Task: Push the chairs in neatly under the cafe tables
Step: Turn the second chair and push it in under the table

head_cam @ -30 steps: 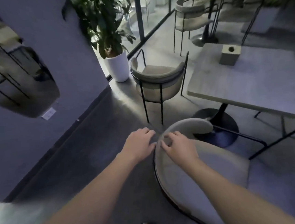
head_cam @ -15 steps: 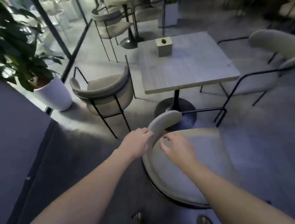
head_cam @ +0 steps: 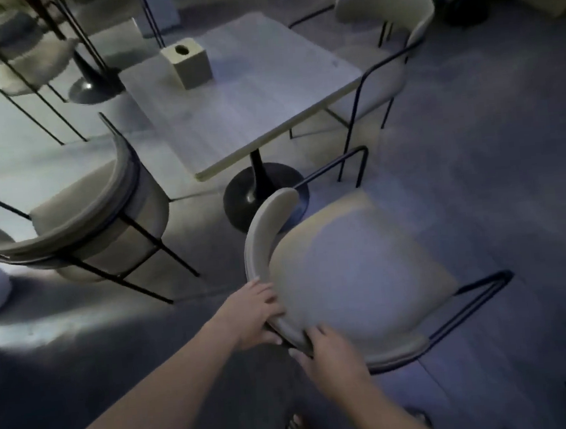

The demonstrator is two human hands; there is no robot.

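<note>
A beige cushioned chair [head_cam: 359,276] with a curved backrest and black metal legs stands right in front of me, apart from the square pale cafe table [head_cam: 250,94]. My left hand [head_cam: 254,314] grips the backrest's outer edge. My right hand [head_cam: 327,350] holds the same backrest a little lower and nearer me. A second beige chair [head_cam: 80,225] stands to the table's left, turned partly away. On the far right a third chair [head_cam: 392,37] has its seat partly under the table top.
A beige tissue box [head_cam: 188,63] stands on the table. The table's black round base [head_cam: 256,196] lies just ahead of my chair. Another table's base [head_cam: 92,87] and chair [head_cam: 11,63] are at the back left. My feet [head_cam: 298,428] show below.
The view has swung to the right and closer to the table. Both hands have slid along the backrest and now grip it nearer me; the chair has turned relative to the table.
</note>
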